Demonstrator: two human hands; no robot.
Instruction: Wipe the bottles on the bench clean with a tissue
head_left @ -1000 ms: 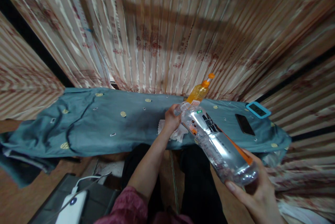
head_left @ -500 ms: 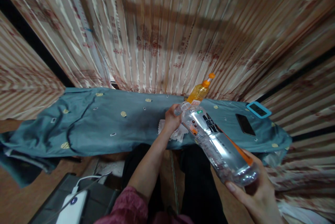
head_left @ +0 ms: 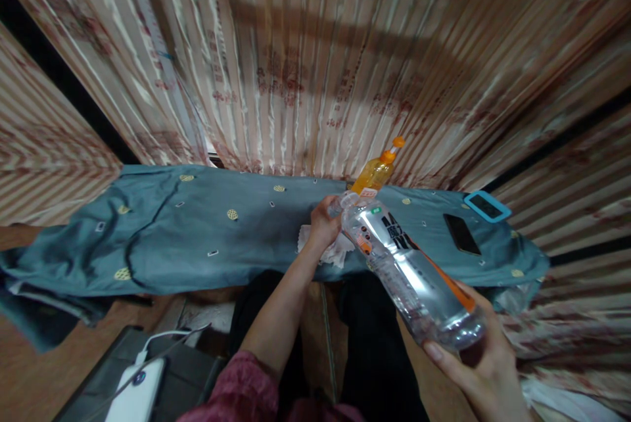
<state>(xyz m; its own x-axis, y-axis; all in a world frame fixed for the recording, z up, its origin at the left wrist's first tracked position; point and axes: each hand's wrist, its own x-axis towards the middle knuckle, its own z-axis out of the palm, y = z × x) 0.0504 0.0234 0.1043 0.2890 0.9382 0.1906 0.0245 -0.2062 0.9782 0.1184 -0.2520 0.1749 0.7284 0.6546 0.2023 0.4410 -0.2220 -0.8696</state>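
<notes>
A large clear plastic bottle (head_left: pixel 417 271) with a silver and orange label is held tilted above the covered table, its neck toward the far left. My left hand (head_left: pixel 326 223) is closed around the neck end; its fingers are partly hidden. My right hand (head_left: pixel 486 363) grips the base, thumb in front and the other fingers behind. No liquid shows inside the bottle. Just beyond its neck stands a bottle of orange liquid (head_left: pixel 373 175) with an orange cap. Under my left hand lies a crumpled white cloth or tissue (head_left: pixel 340 252).
A blue-green patterned cloth (head_left: pixel 162 231) covers the table. At its right lie a black phone (head_left: pixel 462 234) and a blue-framed device (head_left: pixel 487 206). A white power bank (head_left: pixel 135 392) with a cable rests on a dark surface at lower left. Pleated curtains (head_left: pixel 296 60) hang behind.
</notes>
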